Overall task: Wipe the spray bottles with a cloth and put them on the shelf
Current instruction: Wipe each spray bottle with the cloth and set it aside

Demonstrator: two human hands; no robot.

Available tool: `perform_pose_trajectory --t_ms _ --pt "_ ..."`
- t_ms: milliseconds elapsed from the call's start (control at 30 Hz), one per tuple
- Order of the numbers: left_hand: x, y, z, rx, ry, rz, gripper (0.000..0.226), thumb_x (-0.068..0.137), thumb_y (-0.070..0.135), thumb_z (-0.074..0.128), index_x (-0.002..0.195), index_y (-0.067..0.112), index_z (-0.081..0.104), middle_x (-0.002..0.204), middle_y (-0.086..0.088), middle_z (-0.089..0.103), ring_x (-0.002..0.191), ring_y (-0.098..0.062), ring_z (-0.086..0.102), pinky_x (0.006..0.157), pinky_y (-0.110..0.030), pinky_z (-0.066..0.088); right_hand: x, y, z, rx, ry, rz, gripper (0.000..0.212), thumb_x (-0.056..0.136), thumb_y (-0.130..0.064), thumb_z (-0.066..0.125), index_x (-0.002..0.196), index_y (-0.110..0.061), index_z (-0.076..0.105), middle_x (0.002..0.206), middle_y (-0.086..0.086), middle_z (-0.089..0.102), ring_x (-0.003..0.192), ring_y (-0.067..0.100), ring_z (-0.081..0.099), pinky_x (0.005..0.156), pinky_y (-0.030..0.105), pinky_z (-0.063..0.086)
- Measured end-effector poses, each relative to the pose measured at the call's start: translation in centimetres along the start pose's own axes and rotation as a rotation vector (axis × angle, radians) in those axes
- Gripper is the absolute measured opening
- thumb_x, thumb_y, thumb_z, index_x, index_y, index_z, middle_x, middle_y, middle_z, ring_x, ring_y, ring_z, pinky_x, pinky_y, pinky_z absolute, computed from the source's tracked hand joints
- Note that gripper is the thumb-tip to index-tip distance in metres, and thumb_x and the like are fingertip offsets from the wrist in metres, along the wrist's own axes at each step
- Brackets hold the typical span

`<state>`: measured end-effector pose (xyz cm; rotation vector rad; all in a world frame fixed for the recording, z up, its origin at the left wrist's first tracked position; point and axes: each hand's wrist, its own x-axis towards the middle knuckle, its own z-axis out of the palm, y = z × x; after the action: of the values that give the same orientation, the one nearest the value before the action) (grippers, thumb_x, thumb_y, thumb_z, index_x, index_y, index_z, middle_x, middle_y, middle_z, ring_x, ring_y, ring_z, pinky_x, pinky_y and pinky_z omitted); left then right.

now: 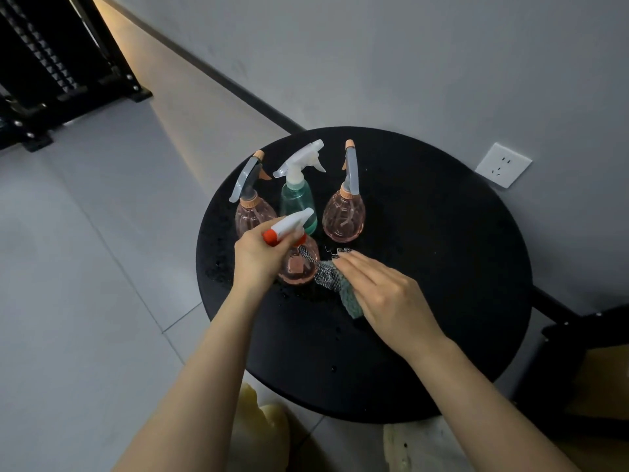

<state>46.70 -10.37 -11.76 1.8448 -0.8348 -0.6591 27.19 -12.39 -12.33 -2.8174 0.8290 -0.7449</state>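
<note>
Right now, from the head camera, I see my left hand (258, 255) curled around the neck of a pink bottle (299, 267), just under its white sprayer with the red tip (286, 228). The bottle stands on the round black table (442, 267), near the front. My right hand (381, 294) has its fingers out straight and presses a gray-green cloth (335, 282) against the side of that bottle.

Three more bottles wait behind it: a pink one (253, 212) on the left, a green one (297, 202) in the middle, and another pink one (343, 216) on the right. They stand close together but apart from each other.

I think these bottles are light, thin plastic (they look empty or nearly so). The round belly would feel smooth and slippery, more so because I see little water drops on the table. So the neck is the best place to hold, where the fingers can wrap all the way round. The cloth is soft and floppy and will bend around the belly.

The black shelf (51, 63) is far off at the top left, on the floor.
</note>
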Motion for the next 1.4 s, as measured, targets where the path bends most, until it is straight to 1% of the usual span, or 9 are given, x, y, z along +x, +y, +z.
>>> perform_pose_trajectory --t_ms 133,300,400,533,700,800,900,1167,1400 --pt "0.0 -0.2 0.6 -0.055 0.032 -0.021 0.032 0.078 0.028 0.075 0.109 0.02 0.07 0.082 0.012 0.067 0.075 0.005 0.06 0.061 -0.004 0.045 0.3 0.2 -0.2 0.04 0.023 0.053 0.05 0.071 0.011 0.071 0.118 -0.001 0.062 0.117 0.012 0.065 0.107 0.022 0.064 0.094 0.03 0.044" --pt "-0.4 0.4 0.4 -0.031 0.033 0.053 0.03 0.079 0.027 0.074 0.106 0.015 0.07 0.082 0.011 0.066 0.081 0.003 0.062 0.073 -0.012 0.05 0.3 1.2 -1.4 0.145 0.062 0.244 0.043 0.079 0.007 0.066 0.12 -0.004 0.062 0.117 0.009 0.066 0.104 0.022 0.065 0.088 0.034 0.052" --pt "-0.5 1.0 0.2 -0.073 0.038 0.055 0.023 0.079 0.029 0.073 0.099 0.018 0.069 0.081 0.01 0.065 0.084 -0.007 0.065 0.078 -0.025 0.054 0.4 1.7 -2.1 0.22 0.104 0.397 0.039 0.083 0.003 0.063 0.121 -0.005 0.061 0.117 0.008 0.066 0.107 0.017 0.061 0.094 0.023 0.041" --pt "-0.6 1.4 0.5 -0.159 -0.007 0.033 0.008 0.08 0.033 0.072 0.081 0.031 0.065 0.088 0.001 0.071 0.088 -0.017 0.069 0.083 -0.044 0.055 0.7 1.5 -2.5 0.342 0.122 0.465 0.039 0.085 -0.001 0.063 0.123 -0.004 0.058 0.115 -0.003 0.06 0.106 -0.006 0.047 0.087 -0.005 0.031" --pt "-1.0 1.8 1.0 -0.195 -0.046 0.022 0.029 0.074 0.046 0.067 0.085 0.019 0.068 0.086 -0.007 0.073 0.084 -0.022 0.07 0.078 -0.05 0.056 0.9 -0.3 -1.8 0.433 0.061 0.302 0.042 0.085 -0.001 0.062 0.126 -0.007 0.057 0.118 -0.013 0.05 0.116 -0.009 0.038 0.096 0.0 0.03" --pt "-1.2 2.1 1.1 -0.196 -0.036 0.008 0.043 0.07 0.049 0.066 0.087 0.01 0.068 0.085 -0.01 0.072 0.082 -0.024 0.07 0.077 -0.051 0.056 0.6 -0.8 -1.1 0.366 -0.04 0.184 0.042 0.087 -0.013 0.057 0.129 -0.013 0.054 0.132 -0.008 0.051 0.123 0.0 0.042 0.103 0.013 0.034" --pt "-1.0 2.1 0.7 -0.18 -0.011 -0.018 0.031 0.075 0.042 0.068 0.08 0.012 0.066 0.083 -0.01 0.071 0.082 -0.025 0.069 0.079 -0.051 0.055 0.1 -1.3 -0.7 0.258 -0.123 0.062 0.045 0.087 -0.024 0.044 0.131 -0.016 0.053 0.141 -0.001 0.048 0.132 0.013 0.041 0.105 0.028 0.037" --pt "0.2 1.6 -0.7 -0.25 0.006 -0.129 0.019 0.082 0.03 0.069 0.089 0.013 0.063 0.094 -0.014 0.07 0.086 -0.03 0.069 0.07 -0.05 0.058 -2.3 -2.4 0.6 0.066 -0.253 -0.479 0.029 0.091 -0.01 0.049 0.116 -0.013 0.064 0.131 0.003 0.058 0.129 0.023 0.046 0.112 0.036 0.029" --pt "-0.2 2.0 0.2 -0.216 -0.073 -0.14 0.018 0.083 0.027 0.068 0.087 0.01 0.062 0.095 -0.015 0.068 0.087 -0.028 0.068 0.065 -0.045 0.059 -1.5 -2.1 0.2 0.147 -0.194 -0.363 0.032 0.091 -0.009 0.046 0.118 -0.012 0.063 0.13 0.003 0.058 0.131 0.021 0.043 0.11 0.036 0.033"
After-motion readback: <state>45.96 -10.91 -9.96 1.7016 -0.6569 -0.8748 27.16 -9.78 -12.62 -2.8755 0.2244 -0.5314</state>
